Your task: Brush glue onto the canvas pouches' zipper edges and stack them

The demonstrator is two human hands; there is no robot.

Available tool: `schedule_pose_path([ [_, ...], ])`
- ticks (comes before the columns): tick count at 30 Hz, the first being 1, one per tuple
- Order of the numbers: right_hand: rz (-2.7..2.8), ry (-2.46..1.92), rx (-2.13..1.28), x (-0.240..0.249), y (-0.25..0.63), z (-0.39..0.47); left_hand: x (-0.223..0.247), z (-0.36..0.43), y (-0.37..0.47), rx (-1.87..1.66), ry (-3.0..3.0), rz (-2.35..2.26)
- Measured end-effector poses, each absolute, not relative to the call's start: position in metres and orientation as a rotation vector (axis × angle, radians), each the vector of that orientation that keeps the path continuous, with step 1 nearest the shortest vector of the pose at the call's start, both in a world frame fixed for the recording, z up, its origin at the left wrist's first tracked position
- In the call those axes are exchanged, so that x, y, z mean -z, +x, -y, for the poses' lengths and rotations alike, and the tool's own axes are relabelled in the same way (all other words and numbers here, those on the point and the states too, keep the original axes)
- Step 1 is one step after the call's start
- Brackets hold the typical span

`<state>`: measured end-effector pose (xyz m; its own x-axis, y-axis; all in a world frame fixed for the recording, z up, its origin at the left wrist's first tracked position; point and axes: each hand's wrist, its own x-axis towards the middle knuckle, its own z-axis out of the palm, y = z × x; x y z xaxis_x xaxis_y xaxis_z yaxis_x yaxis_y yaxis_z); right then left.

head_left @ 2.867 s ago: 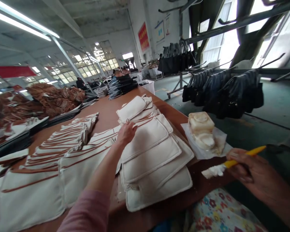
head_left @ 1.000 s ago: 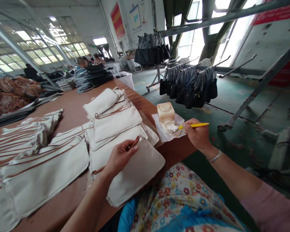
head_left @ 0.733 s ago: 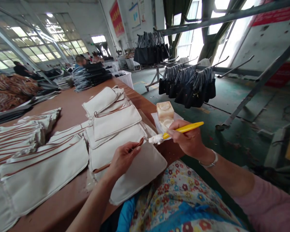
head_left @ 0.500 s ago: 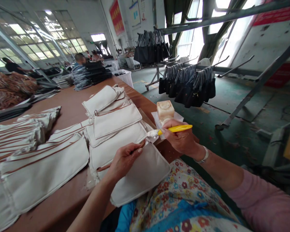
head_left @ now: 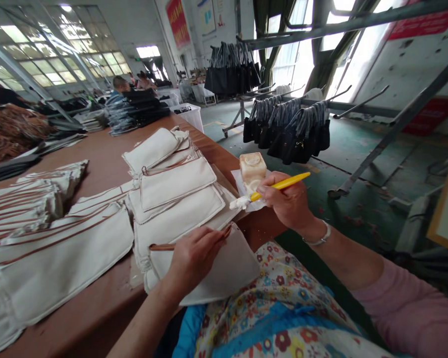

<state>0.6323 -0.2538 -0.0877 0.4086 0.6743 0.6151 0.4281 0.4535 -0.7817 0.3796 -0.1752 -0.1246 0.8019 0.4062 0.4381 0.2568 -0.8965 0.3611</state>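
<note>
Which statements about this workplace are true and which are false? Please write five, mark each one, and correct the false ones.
1. The right hand holds a yellow brush. True.
2. The left hand lies flat on the table. False: it grips a white piece.
3. The brush tip carries white paste. True.
4. The container stands left of the white pieces. False: the container is on their right.
5. Black bags hang on a rack. True.

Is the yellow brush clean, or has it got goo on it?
It's gooey: thick white goo coats the tip of the yellow brush in the right hand.
</note>
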Motion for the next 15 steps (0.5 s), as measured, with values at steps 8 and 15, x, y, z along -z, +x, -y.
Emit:
schedule_pose_path([
  [8, 1.178, -0.936, -0.928, 0.088, 0.628, 0.252, 0.125, 0.185, 0.373, -0.855, 3.214, -0.186],
  [15, 1.048, -0.83, -1.068, 0.079, 0.643, 0.255, 0.121, 0.187, 0.375, -0.852, 3.209, -0.105],
])
